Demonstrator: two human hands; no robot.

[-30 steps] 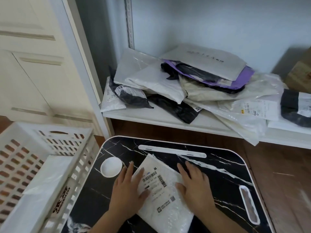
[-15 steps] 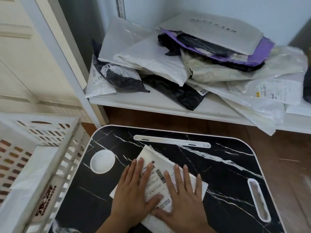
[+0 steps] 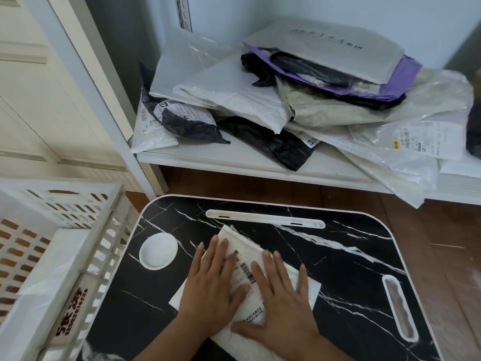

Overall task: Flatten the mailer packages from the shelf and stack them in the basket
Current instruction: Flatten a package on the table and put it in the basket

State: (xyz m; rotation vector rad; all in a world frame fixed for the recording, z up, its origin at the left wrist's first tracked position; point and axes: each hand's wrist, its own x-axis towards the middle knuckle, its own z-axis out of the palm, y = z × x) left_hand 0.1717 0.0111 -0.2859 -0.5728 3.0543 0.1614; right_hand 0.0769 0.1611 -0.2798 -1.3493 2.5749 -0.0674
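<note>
The shelf (image 3: 260, 166) carries the biggest hazard: a loose, overlapping pile of mailers (image 3: 286, 100) in grey, white, black and purple, several of them draped over the front edge, so pulling one from low in the heap will likely drag its neighbours off onto the floor. The lap table (image 3: 351, 269) has a slick marbled top, and the glossy film of a package can skate across it under sideways pressure. The white slatted basket (image 3: 67, 209) sits just beside the table's left edge with a pale flattened bag (image 3: 49, 272) already lying inside; a mailer dropped in crooked, or one that springs back with trapped air, will probably make the stack lean and slide. The white mailer (image 3: 244, 272) in hand lies on the table, turned at an angle, label up, and it looks padded, so air may shift to an unpressed corner rather than escape. The left hand (image 3: 210, 287) is spread flat, palm down, on its left half, gripping nothing; the right hand (image 3: 283, 300) is likewise open and pressing its right half, thumb angled toward the near edge, so the far corner stays unpinned and may curl
</note>
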